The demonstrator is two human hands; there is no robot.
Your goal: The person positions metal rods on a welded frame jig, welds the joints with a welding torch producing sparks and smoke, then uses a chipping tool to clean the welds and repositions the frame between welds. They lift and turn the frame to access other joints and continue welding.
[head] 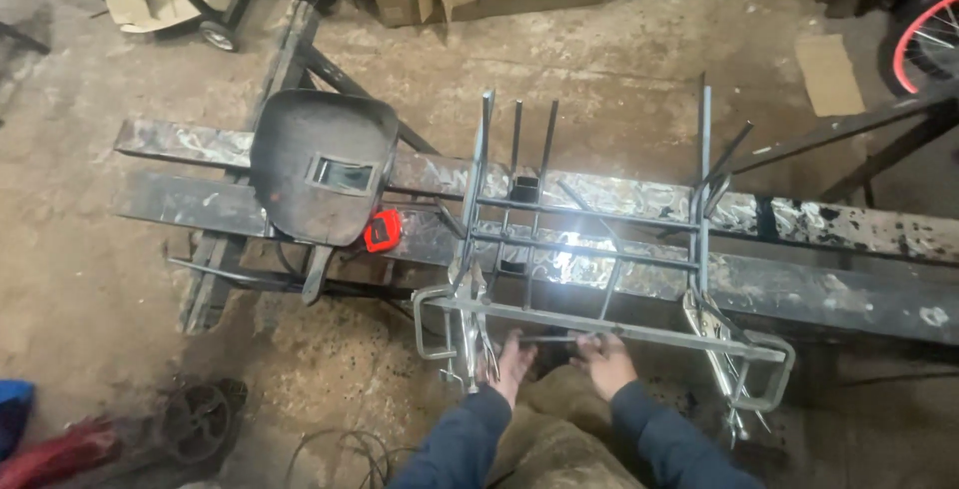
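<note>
A welded frame of grey steel bars (589, 239) lies across two long flat steel beams (829, 289). Locking clamps grip its near rail at the left (470, 329) and at the right (734, 364). My left hand (512, 362) and my right hand (601, 357) are just under the near rail. Together they hold a short dark steel rod (549, 338) by its two ends, level and close below the rail. Both sleeves are dark blue.
A dark welding mask (320, 164) rests face up on the beams at the left, with a small red tool (382, 230) beside it. A grinder (200, 419) and cables lie on the dirt floor at lower left. Cardboard and a wheeled cart stand at the back.
</note>
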